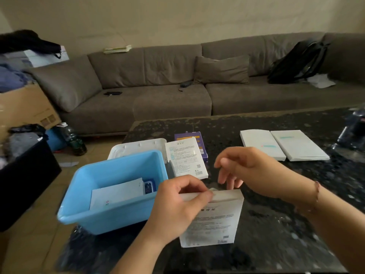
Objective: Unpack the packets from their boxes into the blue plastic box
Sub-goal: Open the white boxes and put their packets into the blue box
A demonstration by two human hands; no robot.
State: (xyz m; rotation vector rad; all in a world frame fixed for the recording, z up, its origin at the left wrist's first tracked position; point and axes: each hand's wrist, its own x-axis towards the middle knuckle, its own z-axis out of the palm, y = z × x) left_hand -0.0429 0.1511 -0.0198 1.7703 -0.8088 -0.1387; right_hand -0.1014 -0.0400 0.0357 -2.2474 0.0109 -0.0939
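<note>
White cardboard box [213, 218] stands upright on the dark table [286, 224], its top flap pinched by the left hand [177, 206]. Right hand [246, 171] hovers just above that flap, fingers loosely curled, holding nothing. Blue plastic box [114, 186] sits touching-close on the left, packets [116, 192] already inside. Printing on the box is too blurred to read.

Beyond the hands, a long grey-brown sofa [177, 82] lines a plain beige wall [177, 18], a loose cushion [221, 70] on its seat. The dark speckled stone table [286, 224] lies beneath them, tan floor tiles [29, 252] to their left. Light is dim and even.
</note>
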